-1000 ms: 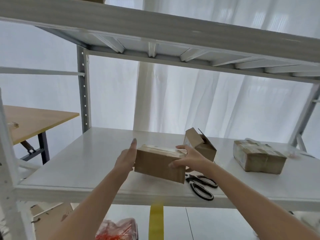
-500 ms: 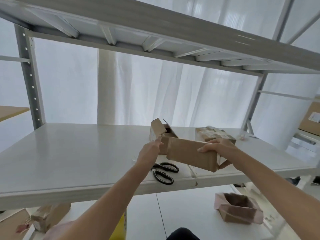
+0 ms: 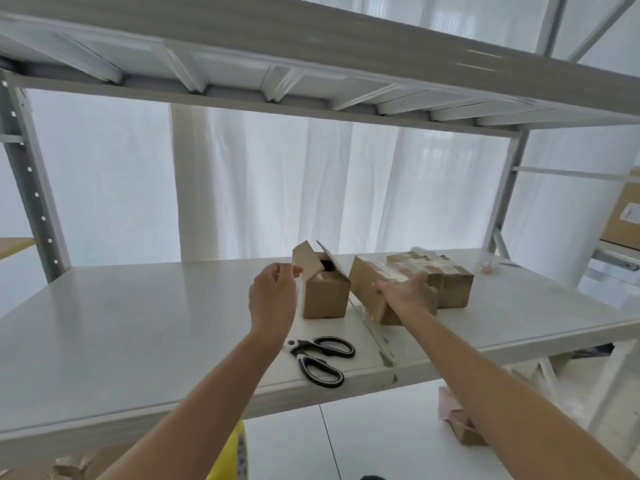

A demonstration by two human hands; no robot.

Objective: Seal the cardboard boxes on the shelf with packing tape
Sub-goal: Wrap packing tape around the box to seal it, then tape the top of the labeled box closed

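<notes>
- Near end of the taped box (image 3: 363, 282), covered by the right hand (image 3: 407, 296) gripping it.
- Front of the rear sealed box (image 3: 453, 285), partly masked by that box and hand.
- Fingertips of the left hand (image 3: 273, 299) at the flap of the open box (image 3: 325, 299); touching or pinching, impossible to tell.
- Small blurred object (image 3: 487, 268) far right on the shelf (image 3: 138, 341), unidentifiable.
- Carton (image 3: 623, 216) cropped by the right edge, label unreadable.
- Yellow item (image 3: 230, 459) cropped at the bottom edge, partly behind the left forearm.

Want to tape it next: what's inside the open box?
Between the raised flaps of the open box only a dark gap shows; any contents are hidden by flaps and walls.
</notes>
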